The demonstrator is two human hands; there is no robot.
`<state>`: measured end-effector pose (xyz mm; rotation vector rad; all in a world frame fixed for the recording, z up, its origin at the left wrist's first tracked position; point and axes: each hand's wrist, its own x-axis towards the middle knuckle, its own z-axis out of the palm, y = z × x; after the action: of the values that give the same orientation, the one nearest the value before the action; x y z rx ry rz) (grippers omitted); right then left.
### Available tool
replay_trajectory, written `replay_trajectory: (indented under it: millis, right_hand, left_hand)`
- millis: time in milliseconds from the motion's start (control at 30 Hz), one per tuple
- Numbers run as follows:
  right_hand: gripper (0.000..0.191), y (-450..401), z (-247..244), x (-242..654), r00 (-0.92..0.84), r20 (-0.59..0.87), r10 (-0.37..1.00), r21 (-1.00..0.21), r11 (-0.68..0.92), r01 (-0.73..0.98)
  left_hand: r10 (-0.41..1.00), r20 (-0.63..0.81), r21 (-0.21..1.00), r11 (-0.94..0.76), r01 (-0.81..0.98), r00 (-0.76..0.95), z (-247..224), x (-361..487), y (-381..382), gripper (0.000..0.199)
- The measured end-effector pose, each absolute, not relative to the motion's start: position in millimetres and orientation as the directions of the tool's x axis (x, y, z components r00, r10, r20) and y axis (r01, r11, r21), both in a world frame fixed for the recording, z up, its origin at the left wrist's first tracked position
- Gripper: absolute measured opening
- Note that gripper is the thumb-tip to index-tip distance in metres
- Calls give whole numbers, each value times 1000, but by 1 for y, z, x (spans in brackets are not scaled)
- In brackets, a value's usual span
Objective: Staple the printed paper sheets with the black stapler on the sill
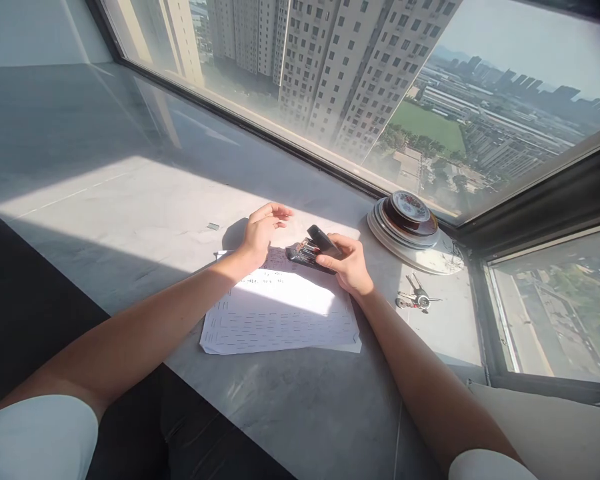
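Observation:
My right hand grips a black stapler by its back end, above the upper part of the papers. The stapler's top arm is lifted away from its base, and its metal inside shows. To the left of it, my left hand hovers near the papers' top edge, fingers loosely stretched with nothing visible in them. Beneath both hands lies a stack of white papers with lines and handwriting, partly in shadow. A small strip of staples rests on the sill left of my left hand.
Stacked plates stand by the window at the right. In front of them sits a small metal model, perhaps a plane. A dark window frame borders the grey marbled sill. A pale cushion-like thing is at the lower right.

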<state>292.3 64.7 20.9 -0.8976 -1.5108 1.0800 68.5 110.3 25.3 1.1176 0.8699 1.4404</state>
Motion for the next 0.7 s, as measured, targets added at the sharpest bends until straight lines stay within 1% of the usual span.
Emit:
replay_trajectory:
  millis: [67, 133, 267, 333, 433, 567, 633, 700]
  right_hand:
    - [35, 64, 21, 291, -205, 317, 926, -938, 337, 74]
    - [36, 64, 21, 291, -216, 306, 927, -930, 339, 138]
    - [37, 61, 26, 289, -286, 287, 914, -888, 366, 279]
    - [37, 60, 28, 287, -316, 310, 897, -842, 413, 348]
    - [38, 58, 31, 285, -312, 340, 887, -791, 449, 415]
    - [41, 60, 29, 286, -281, 324, 904, -806, 419, 419]
    - [44, 62, 28, 287, -284, 299, 911, -849, 390, 356]
    - [47, 65, 25, 289, -266, 284, 921, -901, 351, 255]
  left_hand:
    - [992, 126, 895, -124, -428, -23, 28, 69, 112, 16]
    - [996, 91, 870, -90, -484, -22, 30, 69, 112, 17]
    - [999, 37, 860, -45, -509, -26, 35, 67, 112, 20]
    - [999, 26, 855, -33, -517, -21, 38, 66, 111, 21]
    - [999, 39, 851, -35, -524, -4, 41, 65, 110, 23]
    - [998, 54, 869, -39, -493, 15, 39, 65, 109, 25]
    - [999, 43, 893, -23, -449, 34, 36, 66, 110, 28]
    - [998, 26, 919, -3, -395, 54, 33, 67, 110, 31]
